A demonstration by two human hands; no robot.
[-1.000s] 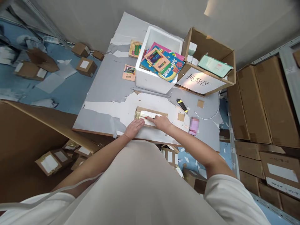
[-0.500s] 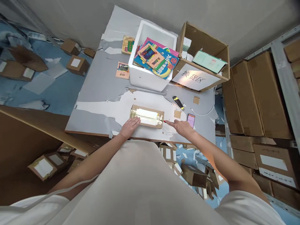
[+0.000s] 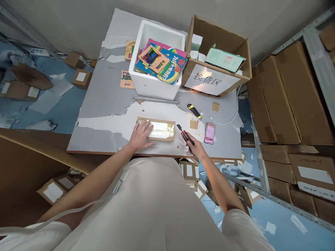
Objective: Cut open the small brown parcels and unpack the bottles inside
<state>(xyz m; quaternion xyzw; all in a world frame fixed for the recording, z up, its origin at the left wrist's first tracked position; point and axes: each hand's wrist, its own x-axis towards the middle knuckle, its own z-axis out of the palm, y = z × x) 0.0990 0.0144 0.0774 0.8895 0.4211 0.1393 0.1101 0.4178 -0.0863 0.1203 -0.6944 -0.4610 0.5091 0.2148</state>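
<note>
A small cardboard box (image 3: 161,136) with a white label and shiny tape lies flat near the front of the table. My left hand (image 3: 140,135) rests on its left end, fingers stretched out over the top. In my right hand (image 3: 195,147) is a box cutter (image 3: 184,134), black and red, its tip pointing up and to the left, a little to the right of the box and apart from it. A phone (image 3: 209,133) lies to the right of that hand. Behind it sits a second, yellow-and-black cutter (image 3: 194,111).
A white foam box (image 3: 157,89) full of colourful books stands at the back, beside an open cardboard carton (image 3: 220,83) with a handwritten sign. Cardboard scraps (image 3: 194,124) and a white cable (image 3: 230,122) lie on the table (image 3: 96,104). Stacked cartons (image 3: 295,94) line the right.
My right hand has drawn back from the box's right end, and the cutter now shows in full. My left hand lies further over the box with its fingers more spread.
</note>
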